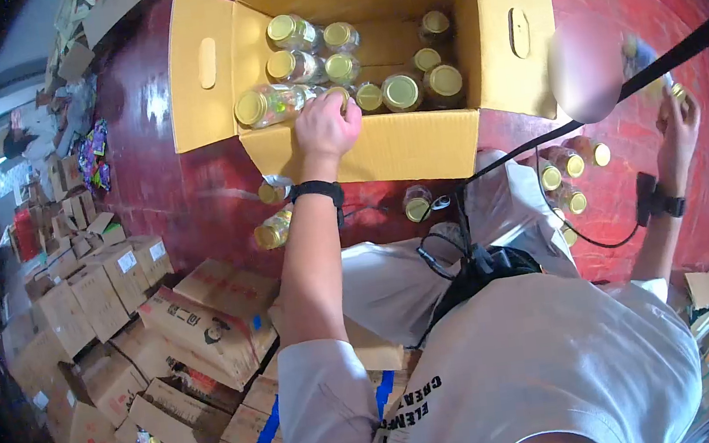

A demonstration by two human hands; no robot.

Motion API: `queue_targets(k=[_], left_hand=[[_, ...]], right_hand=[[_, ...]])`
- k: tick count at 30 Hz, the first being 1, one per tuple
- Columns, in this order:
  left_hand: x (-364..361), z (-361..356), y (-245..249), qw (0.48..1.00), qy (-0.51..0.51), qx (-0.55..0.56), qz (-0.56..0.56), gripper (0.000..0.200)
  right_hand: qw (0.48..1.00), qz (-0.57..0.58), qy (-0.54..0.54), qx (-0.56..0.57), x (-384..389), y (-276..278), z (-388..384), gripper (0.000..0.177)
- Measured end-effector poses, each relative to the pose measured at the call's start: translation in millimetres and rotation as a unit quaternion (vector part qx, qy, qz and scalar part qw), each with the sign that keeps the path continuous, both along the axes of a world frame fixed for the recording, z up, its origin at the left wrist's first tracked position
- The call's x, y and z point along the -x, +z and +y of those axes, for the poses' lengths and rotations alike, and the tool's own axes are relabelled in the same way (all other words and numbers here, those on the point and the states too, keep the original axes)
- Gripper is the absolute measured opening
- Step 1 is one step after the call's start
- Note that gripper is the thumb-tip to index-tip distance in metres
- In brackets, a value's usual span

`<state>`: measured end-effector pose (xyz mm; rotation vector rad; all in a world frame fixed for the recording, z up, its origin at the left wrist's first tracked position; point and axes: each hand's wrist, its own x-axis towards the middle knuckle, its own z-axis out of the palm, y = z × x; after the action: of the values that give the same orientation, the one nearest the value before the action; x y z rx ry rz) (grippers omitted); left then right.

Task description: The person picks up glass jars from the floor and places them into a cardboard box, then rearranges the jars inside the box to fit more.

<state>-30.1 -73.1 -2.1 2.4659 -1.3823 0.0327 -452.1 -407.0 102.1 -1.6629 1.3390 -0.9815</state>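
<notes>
My left hand reaches over the near wall of an open cardboard box, its fingers closed around a gold-lidded glass jar. Several more jars with gold lids stand inside; a clear one with colourful contents leans beside my left hand, and a wide-lidded jar is to its right. Out at the far right, my right hand has its fingers closed on a small gold-lidded jar; that jar's body is blurred and hard to make out.
Several jars stand on the red floor right of my legs. A single jar sits between my legs and the box. Stacked cartons fill the lower left. A black strap crosses the right side.
</notes>
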Motion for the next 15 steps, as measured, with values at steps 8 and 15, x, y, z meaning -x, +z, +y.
queue_targets(k=[8,15], left_hand=[[1.0,-0.3,5.8,1.0,0.003,0.019,0.003,0.021],[-1.1,-1.7,0.1,1.0,0.002,0.005,-0.004,0.019]], right_hand=[[0.917,-0.027,0.397,-0.015,-235.6,47.9,50.1,0.052],[0.842,0.249,0.477,0.042,-396.7,-82.8,50.5,0.073]])
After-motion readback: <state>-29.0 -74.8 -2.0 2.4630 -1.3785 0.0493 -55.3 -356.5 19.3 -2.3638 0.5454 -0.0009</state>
